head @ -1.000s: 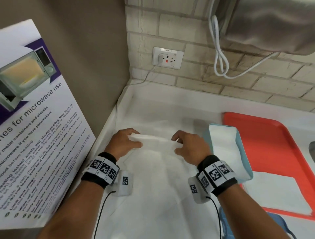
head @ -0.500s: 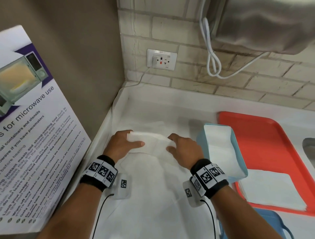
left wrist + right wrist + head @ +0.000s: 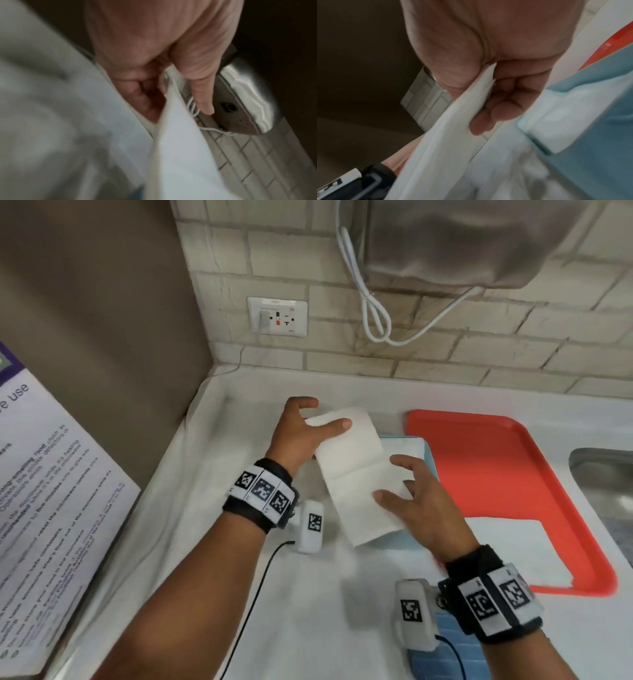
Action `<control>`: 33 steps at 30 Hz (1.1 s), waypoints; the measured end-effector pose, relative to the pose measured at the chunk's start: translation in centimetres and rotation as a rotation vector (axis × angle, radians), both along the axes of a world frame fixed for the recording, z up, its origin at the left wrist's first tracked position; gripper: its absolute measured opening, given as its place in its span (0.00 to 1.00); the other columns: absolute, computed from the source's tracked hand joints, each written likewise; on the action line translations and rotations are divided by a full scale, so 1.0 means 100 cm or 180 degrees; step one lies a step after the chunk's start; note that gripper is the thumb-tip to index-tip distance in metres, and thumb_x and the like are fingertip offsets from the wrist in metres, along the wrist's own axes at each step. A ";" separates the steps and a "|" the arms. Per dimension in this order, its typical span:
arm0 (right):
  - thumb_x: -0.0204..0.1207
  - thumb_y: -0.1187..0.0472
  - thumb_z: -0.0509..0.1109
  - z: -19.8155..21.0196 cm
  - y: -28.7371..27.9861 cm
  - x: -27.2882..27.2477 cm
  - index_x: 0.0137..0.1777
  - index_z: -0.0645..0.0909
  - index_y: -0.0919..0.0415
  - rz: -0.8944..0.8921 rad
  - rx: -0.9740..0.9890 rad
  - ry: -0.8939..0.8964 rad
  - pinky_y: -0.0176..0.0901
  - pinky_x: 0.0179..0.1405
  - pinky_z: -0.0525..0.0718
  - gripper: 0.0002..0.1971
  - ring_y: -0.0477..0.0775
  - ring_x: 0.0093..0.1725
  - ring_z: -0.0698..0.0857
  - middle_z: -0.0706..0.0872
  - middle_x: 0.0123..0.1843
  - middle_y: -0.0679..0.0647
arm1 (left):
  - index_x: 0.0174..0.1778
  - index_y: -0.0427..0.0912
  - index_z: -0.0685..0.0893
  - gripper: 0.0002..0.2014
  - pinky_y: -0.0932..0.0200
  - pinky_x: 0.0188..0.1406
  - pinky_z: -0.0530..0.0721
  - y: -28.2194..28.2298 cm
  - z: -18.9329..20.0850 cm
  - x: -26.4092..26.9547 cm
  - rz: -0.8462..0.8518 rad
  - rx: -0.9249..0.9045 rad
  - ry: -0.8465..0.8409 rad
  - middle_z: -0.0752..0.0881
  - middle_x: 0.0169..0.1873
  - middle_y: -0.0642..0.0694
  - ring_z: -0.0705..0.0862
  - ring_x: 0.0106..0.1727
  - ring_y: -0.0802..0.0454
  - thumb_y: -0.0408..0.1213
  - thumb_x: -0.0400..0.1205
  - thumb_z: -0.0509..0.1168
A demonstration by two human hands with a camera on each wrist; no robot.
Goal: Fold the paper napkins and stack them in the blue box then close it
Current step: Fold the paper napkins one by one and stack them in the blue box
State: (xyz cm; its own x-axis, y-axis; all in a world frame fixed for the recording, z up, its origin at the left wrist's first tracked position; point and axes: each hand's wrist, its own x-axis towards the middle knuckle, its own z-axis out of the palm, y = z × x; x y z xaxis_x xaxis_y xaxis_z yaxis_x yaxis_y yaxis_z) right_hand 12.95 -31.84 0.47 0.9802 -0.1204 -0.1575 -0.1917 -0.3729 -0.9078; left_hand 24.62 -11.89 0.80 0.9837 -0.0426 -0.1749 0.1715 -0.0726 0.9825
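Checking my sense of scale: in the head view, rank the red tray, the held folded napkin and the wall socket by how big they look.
1. Red tray
2. Folded napkin
3. Wall socket, though it sits farther from the camera.

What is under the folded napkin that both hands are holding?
Under the folded napkin the blue box shows its rim and white napkin paper inside. The held napkin covers most of the box, so its fill cannot be seen.

White counter (image 3: pixel 342 385) with white cloth (image 3: pixel 308 594), red tray (image 3: pixel 496 460), blue box (image 3: pixel 430 460).
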 end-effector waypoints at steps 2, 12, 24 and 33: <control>0.76 0.60 0.79 -0.005 -0.018 -0.003 0.73 0.72 0.47 -0.0296 0.0134 0.0012 0.45 0.55 0.87 0.28 0.51 0.59 0.86 0.89 0.58 0.52 | 0.74 0.53 0.73 0.33 0.41 0.59 0.91 -0.027 0.000 0.004 -0.0334 -0.0374 0.0337 0.86 0.64 0.38 0.90 0.60 0.41 0.31 0.77 0.81; 0.80 0.53 0.73 -0.020 -0.056 0.005 0.60 0.75 0.53 -0.0150 -0.1816 0.0447 0.47 0.41 0.77 0.13 0.60 0.45 0.84 0.86 0.46 0.54 | 0.73 0.49 0.76 0.23 0.55 0.45 0.79 -0.114 -0.036 0.019 -0.0908 0.2115 -0.0959 0.82 0.42 0.48 0.83 0.45 0.44 0.33 0.83 0.72; 0.81 0.45 0.68 -0.018 -0.044 0.022 0.67 0.79 0.52 0.0584 -0.3146 0.1148 0.49 0.51 0.81 0.19 0.59 0.58 0.86 0.86 0.60 0.54 | 0.70 0.42 0.78 0.21 0.45 0.60 0.82 -0.129 -0.052 0.024 -0.1285 0.3380 -0.1535 0.86 0.61 0.41 0.87 0.59 0.37 0.34 0.82 0.73; 0.80 0.37 0.67 0.004 -0.041 0.007 0.59 0.86 0.43 0.1199 -0.2805 0.0013 0.46 0.53 0.81 0.16 0.50 0.59 0.81 0.82 0.61 0.43 | 0.67 0.67 0.85 0.19 0.43 0.75 0.64 -0.118 -0.039 0.011 -0.2011 0.3831 -0.2120 0.75 0.78 0.54 0.73 0.76 0.47 0.62 0.81 0.71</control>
